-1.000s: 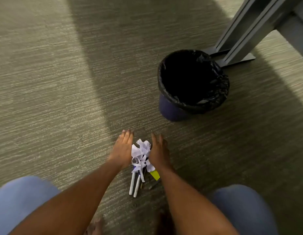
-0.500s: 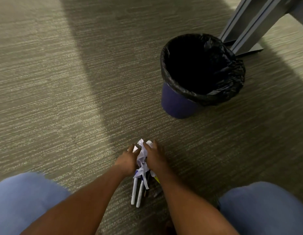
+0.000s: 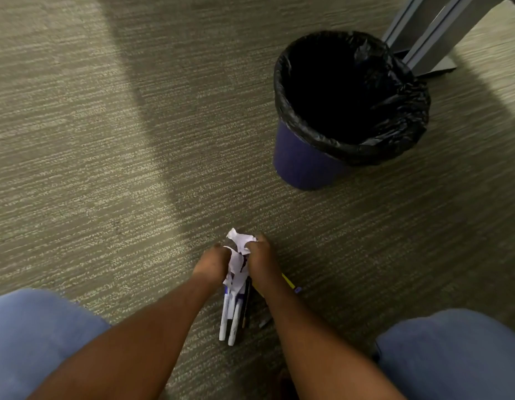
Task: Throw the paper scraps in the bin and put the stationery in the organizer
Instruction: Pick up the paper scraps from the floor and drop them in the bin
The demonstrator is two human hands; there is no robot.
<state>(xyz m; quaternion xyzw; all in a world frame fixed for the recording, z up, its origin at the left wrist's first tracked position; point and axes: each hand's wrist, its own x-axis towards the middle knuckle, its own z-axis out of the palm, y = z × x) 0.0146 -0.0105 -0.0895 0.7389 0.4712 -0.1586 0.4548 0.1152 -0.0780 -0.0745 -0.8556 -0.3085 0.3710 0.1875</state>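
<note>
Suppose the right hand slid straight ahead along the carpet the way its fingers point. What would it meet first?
Right hand points up-frame, slightly left, with paper scraps at its fingertips. Beyond them only bare carpet shows. The bin sits off to the right, probably missed, though depth is uncertain.

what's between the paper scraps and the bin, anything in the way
Nothing visible. Both hands, left hand and right hand, pinch the paper scraps, and only bare carpet lies between them and the open, black-lined bin.
</note>
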